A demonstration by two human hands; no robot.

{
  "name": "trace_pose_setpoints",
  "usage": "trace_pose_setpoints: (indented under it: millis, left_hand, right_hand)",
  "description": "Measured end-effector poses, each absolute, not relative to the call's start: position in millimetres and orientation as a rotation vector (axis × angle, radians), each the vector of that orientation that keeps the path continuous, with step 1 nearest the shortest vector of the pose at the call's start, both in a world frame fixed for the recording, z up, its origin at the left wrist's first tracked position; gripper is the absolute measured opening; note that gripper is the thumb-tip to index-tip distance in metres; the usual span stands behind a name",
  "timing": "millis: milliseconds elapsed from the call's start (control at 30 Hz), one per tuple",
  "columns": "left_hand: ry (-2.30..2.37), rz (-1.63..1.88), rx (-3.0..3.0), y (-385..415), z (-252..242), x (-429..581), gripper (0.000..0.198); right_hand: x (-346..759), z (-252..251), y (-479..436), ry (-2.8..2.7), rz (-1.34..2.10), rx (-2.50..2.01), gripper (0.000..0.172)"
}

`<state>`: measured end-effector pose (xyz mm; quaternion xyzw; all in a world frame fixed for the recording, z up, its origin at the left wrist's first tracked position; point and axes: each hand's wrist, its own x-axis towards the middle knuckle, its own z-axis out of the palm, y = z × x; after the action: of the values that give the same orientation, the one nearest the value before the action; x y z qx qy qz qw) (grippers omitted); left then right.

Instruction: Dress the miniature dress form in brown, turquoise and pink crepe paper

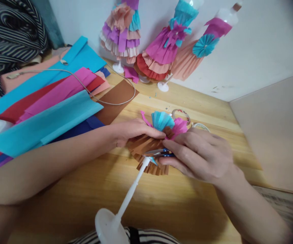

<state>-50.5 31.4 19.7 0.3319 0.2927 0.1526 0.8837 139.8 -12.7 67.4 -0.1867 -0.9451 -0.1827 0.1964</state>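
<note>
A white stand (129, 195) with a round base points toward me, its upper end under a pleated brown paper skirt (142, 145). My left hand (133, 130) is closed on the brown paper, thumb pressed near the pink and blue pieces. In my right hand (199, 152) are small scissors (159, 153) with dark blue handles, their blades lying across the brown paper by the top of the stand. A pleated light blue fan (162, 120) and a pink paper piece (180, 128) show beyond my fingers. My right fingertips hide part of the scissors' handles.
Three paper-dressed figures (161, 47) on white stands lean at the wall. Folded coloured papers (47, 118) lie at the left, with a grey cable (70, 72) over them. A brown sheet (117, 101), a tape roll (181, 115) and tiny beads are on the wooden table (90, 189).
</note>
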Motion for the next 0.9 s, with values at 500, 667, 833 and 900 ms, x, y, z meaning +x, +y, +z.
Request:
trace_pose_setpoints:
  millis: [500, 667, 833, 900]
  left_hand:
    - [0.665, 0.317, 0.703, 29, 26, -50, 0.011]
    - [0.643, 0.338, 0.685, 29, 24, -50, 0.009]
    - [0.611, 0.324, 0.673, 32, 19, -50, 0.017]
    - [0.626, 0.313, 0.68, 32, 18, -50, 0.017]
  right_hand:
    - [138, 68, -11, -2.653, -0.471, -0.416, 0.023]
    - [139, 67, -12, -2.652, -0.486, -0.453, 0.023]
    - [138, 66, -13, -2.645, -0.483, -0.478, 0.022]
    - [138, 66, -13, -2.648, -0.484, -0.477, 0.022]
